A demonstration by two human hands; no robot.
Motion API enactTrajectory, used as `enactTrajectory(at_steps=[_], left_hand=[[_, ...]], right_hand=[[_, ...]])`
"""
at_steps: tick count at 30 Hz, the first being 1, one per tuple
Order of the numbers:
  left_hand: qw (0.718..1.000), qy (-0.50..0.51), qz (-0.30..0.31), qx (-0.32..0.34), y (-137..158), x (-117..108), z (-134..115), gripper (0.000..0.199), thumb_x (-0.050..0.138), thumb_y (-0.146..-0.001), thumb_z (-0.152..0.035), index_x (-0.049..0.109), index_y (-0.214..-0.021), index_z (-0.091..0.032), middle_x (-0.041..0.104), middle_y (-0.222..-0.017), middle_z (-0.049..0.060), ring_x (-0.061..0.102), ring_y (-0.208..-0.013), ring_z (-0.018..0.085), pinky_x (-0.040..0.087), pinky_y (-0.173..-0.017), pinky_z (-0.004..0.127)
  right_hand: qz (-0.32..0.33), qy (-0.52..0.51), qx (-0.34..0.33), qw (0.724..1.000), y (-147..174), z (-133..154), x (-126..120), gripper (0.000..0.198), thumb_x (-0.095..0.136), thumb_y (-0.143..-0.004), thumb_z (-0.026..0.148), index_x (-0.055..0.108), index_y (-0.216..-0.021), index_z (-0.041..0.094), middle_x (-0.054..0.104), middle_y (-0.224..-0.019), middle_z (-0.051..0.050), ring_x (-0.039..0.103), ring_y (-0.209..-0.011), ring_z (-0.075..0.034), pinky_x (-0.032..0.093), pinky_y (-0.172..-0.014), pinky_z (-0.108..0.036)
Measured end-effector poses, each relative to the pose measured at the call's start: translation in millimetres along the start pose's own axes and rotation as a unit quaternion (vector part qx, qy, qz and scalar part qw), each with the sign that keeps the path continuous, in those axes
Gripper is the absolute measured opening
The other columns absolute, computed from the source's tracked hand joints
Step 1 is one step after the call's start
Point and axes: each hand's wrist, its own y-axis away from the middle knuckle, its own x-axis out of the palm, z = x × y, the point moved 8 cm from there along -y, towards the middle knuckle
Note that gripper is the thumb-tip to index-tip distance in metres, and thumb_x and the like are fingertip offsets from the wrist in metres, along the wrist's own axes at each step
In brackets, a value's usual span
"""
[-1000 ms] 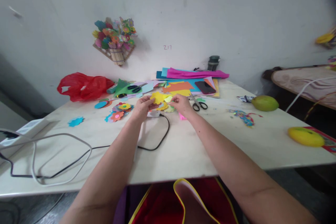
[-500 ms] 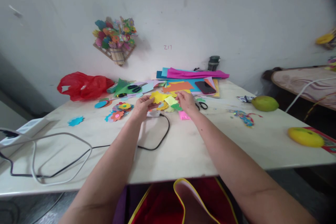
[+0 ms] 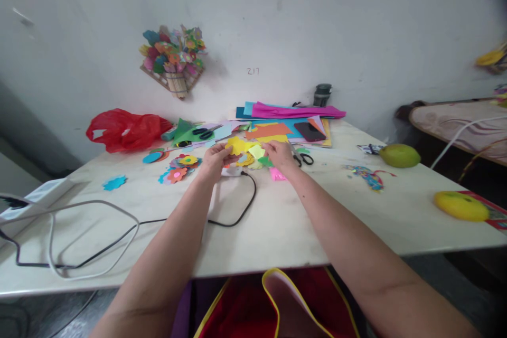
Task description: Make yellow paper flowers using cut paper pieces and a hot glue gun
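My left hand (image 3: pixel 216 160) is closed, thumb and fingers pinching the edge of a yellow paper flower (image 3: pixel 237 146) above the table. Across from it, my right hand (image 3: pixel 280 156) has its fingertips pressed together at a small pale-yellow paper piece (image 3: pixel 256 151), which lies against the flower's right side. Below the hands is a heap of petal-edged paper cut-outs (image 3: pixel 246 160) in yellow and green. A pink packet (image 3: pixel 277 174) lies under my right wrist, and black-handled scissors (image 3: pixel 306 159) rest just right of that hand.
Several layered paper flowers (image 3: pixel 176 174) lie left of my hands. Behind are coloured sheets (image 3: pixel 269 130), a phone (image 3: pixel 309 132), more scissors (image 3: pixel 204 132) and a red plastic bag (image 3: pixel 127 129). A black cable (image 3: pixel 253 198) crosses the table. Two mangoes (image 3: pixel 400 156) sit at the right.
My right hand has shifted slightly left and down, its fingertips now at the pale-yellow piece. My left hand still holds the yellow flower, almost unmoved.
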Motion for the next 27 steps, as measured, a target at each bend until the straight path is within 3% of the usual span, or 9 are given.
enactTrajectory(at_steps=[3,7,10,16,19,23,27], left_hand=[[1.0,0.001,-0.003,0.004,0.4,-0.2,-2.1,0.024,0.066,-0.067,-0.024,0.057,-0.085,-0.011,0.065,-0.074,0.005,0.066,-0.069,0.017,0.055,-0.069,0.029],[1.0,0.001,-0.01,0.006,1.5,0.0,-5.5,0.023,0.066,-0.067,-0.023,0.057,-0.084,-0.01,0.065,-0.075,0.006,0.066,-0.069,0.017,0.055,-0.069,0.029],[1.0,-0.002,-0.013,0.005,1.9,-0.1,-6.8,0.024,0.066,-0.067,-0.023,0.057,-0.085,-0.01,0.065,-0.075,0.006,0.066,-0.069,0.017,0.055,-0.071,0.031],[1.0,0.0,-0.014,0.007,2.2,0.1,-7.5,0.023,0.065,-0.067,-0.023,0.057,-0.085,-0.011,0.065,-0.074,0.006,0.066,-0.069,0.016,0.055,-0.071,0.031],[1.0,0.002,-0.017,0.004,2.5,0.7,-7.9,0.023,0.065,-0.067,-0.022,0.057,-0.085,-0.01,0.065,-0.073,0.006,0.066,-0.068,0.016,0.056,-0.07,0.03],[1.0,0.006,-0.023,0.001,2.9,0.3,-9.0,0.023,0.065,-0.067,-0.021,0.057,-0.085,-0.01,0.065,-0.073,0.006,0.066,-0.067,0.016,0.056,-0.067,0.028],[1.0,0.008,-0.024,0.004,2.9,-0.6,-10.2,0.022,0.065,-0.067,-0.021,0.057,-0.085,-0.01,0.065,-0.073,0.006,0.066,-0.068,0.016,0.056,-0.067,0.028]], right_hand=[[-0.019,0.045,0.019,0.999,1.2,-1.1,-5.8,0.04,0.043,-0.08,0.044,0.055,-0.053,0.018,0.059,-0.053,-0.002,0.054,-0.055,-0.013,0.037,-0.055,-0.023],[-0.012,0.085,0.027,0.996,3.3,-0.2,-2.5,0.023,0.06,-0.068,0.041,0.061,-0.062,0.019,0.063,-0.063,0.0,0.055,-0.06,-0.013,0.036,-0.054,-0.023],[0.021,0.089,0.009,0.996,4.7,3.8,4.7,0.013,0.059,-0.071,0.032,0.065,-0.072,0.02,0.067,-0.071,-0.001,0.057,-0.065,-0.014,0.035,-0.056,-0.023],[0.017,0.127,0.018,0.992,4.0,1.2,-0.2,0.047,0.034,-0.086,0.046,0.063,-0.062,0.019,0.064,-0.061,-0.004,0.055,-0.06,-0.014,0.032,-0.052,-0.024],[0.016,0.147,0.012,0.989,4.2,1.4,0.0,0.045,0.037,-0.084,0.048,0.063,-0.062,0.019,0.065,-0.064,-0.004,0.056,-0.062,-0.015,0.033,-0.054,-0.024],[0.038,0.15,-0.025,0.988,5.4,6.2,7.8,0.017,0.052,-0.077,0.029,0.067,-0.076,0.02,0.068,-0.079,-0.004,0.059,-0.074,-0.017,0.037,-0.061,-0.025],[0.038,0.125,-0.058,0.99,4.8,10.0,9.3,0.024,0.045,-0.078,0.015,0.066,-0.088,0.019,0.068,-0.087,-0.004,0.059,-0.082,-0.017,0.039,-0.071,-0.025]])
